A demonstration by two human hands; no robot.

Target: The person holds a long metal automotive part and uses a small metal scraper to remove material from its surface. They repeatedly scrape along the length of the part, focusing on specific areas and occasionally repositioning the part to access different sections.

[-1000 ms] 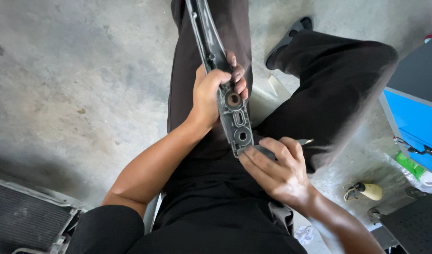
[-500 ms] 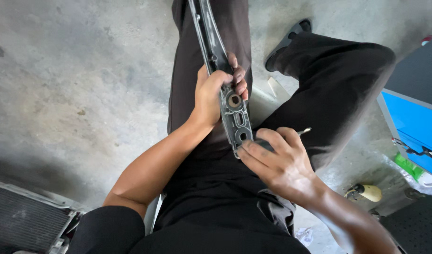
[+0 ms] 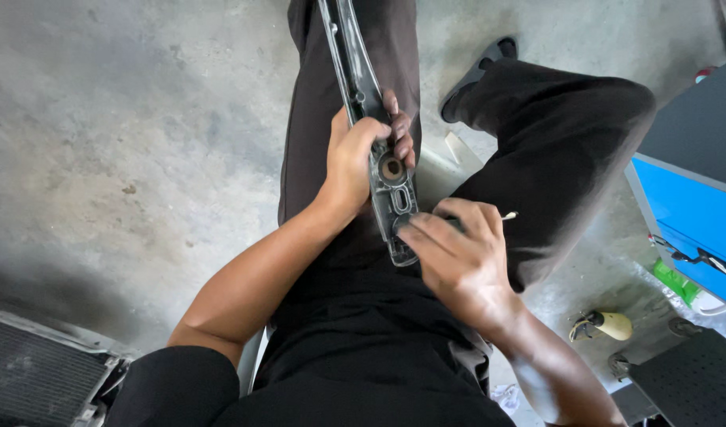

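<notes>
A long grey metal bracket (image 3: 361, 79) with a round hole and a slot near its lower end lies along my lap, over black trousers. My left hand (image 3: 363, 154) is wrapped around it just above the round hole. My right hand (image 3: 458, 253) covers the bracket's lower end and pinches a thin stick-like tool (image 3: 507, 215) whose pale tip pokes out past the knuckles. The tool's working end is hidden under my fingers.
Bare concrete floor (image 3: 141, 142) lies to the left. A blue cabinet (image 3: 687, 213) stands at the right, with a cream-handled tool (image 3: 604, 324) on the floor below it. A black ribbed grille (image 3: 39, 379) sits at the lower left, and a dark mat (image 3: 687, 379) at the lower right.
My right hand has slid up and left over the bracket's lower end, and the thin tool's tip has risen with it. The left hand keeps its grip.
</notes>
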